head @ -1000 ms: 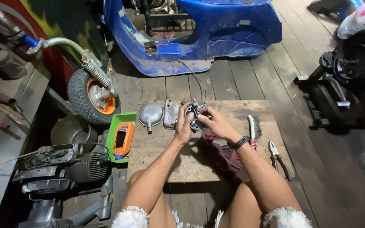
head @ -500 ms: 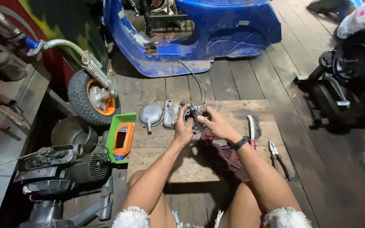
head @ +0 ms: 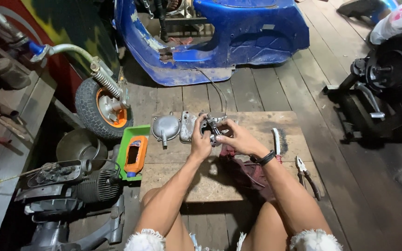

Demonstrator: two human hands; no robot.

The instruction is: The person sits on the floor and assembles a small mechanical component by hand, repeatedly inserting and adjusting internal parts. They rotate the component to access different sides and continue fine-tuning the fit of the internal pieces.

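Both my hands hold a small grey metal carburettor body (head: 213,125) above a low wooden board (head: 257,123). My left hand (head: 201,139) grips its left side and my right hand (head: 235,138) wraps its right side, with a dark band on that wrist. A round grey metal cover (head: 165,127) and a flat grey casting (head: 188,126) lie on the board just left of my hands. A dark red rag (head: 238,169) lies under my right forearm.
A wire brush (head: 278,142) and pliers (head: 307,175) lie at the board's right. A green tray with an orange bottle (head: 136,153) sits at the left, beside a small wheel (head: 103,108) and an engine (head: 77,186). A blue scooter body (head: 219,37) stands beyond; another engine (head: 387,83) is right.
My hands have shifted slightly on the carburettor body, turning it a little. Everything else stays where it was.
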